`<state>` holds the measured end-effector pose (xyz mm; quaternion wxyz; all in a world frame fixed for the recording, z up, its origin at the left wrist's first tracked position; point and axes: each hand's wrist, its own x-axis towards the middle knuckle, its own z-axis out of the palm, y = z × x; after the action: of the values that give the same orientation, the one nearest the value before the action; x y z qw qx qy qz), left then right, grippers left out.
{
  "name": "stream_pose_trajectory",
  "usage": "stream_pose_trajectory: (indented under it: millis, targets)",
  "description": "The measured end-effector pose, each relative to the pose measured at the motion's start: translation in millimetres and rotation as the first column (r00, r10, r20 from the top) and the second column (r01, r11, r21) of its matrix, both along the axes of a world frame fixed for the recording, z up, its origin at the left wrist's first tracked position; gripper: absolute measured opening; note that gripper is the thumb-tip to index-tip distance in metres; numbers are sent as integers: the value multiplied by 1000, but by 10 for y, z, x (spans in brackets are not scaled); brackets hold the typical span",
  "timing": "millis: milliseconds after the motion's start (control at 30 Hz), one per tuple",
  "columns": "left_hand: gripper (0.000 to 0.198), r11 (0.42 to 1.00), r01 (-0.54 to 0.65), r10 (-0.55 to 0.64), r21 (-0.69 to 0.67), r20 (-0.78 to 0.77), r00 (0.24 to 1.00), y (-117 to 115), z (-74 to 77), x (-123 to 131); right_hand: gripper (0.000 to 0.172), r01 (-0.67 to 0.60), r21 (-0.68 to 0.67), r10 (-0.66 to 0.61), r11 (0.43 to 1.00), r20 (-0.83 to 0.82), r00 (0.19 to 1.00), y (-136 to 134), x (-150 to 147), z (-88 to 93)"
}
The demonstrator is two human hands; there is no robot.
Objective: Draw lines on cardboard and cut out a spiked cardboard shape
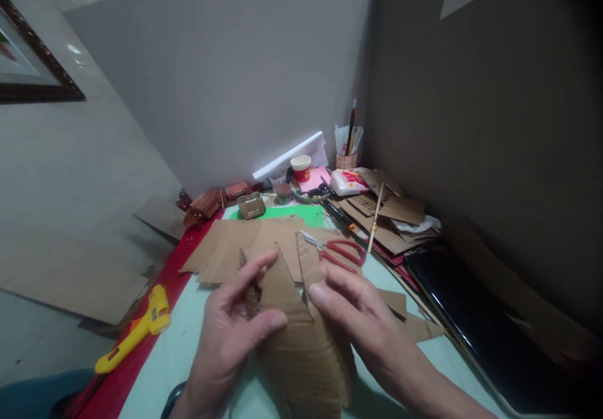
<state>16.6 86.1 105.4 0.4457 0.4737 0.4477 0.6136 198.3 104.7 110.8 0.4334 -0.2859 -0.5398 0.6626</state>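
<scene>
Between my two hands is a piece of cardboard (pixel 301 356), bent and ridged, with slits cut into its far end that part it into flaps. My left hand (pixel 235 318) grips its left side, thumb on the near face and index finger along the left edge. On the right, my right hand (pixel 353 306) pinches a flap between thumb and fingers. Just beyond the right hand lie red-handled scissors (pixel 342 252), blades pointing left, on flat cardboard sheets (pixel 226 249). The cardboard's underside is hidden.
A yellow glue gun (pixel 136 331) lies at the left on the red table edge. Cardboard scraps (pixel 405 208) and a black glossy panel (pixel 475 337) are on the right. Behind stand a red paper cup (pixel 301 169) and a pen holder (pixel 347 160), near grey partition walls.
</scene>
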Motion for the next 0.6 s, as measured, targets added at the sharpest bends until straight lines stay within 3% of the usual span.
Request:
stream_pose_trajectory:
  millis: [67,167,333,600]
  targets:
    - [49,999,-40,40,-16,11,999,-28,45,54,23,-38,-9,37,999,-67,997,9,-4,-6]
    - [48,995,-102,102,-20,-13,995,-72,86,105,25,-122,-37,115,992,-164,980,30,-13,-25]
    - [44,984,-177,178,23,-91,980,-109,71,77,24,-123,-65,112,990,-152,982,26,-20,-72]
    - [58,989,-90,93,119,-17,996,-97,-49,-17,22,-145,-40,136,989,-171,976,-22,4,1]
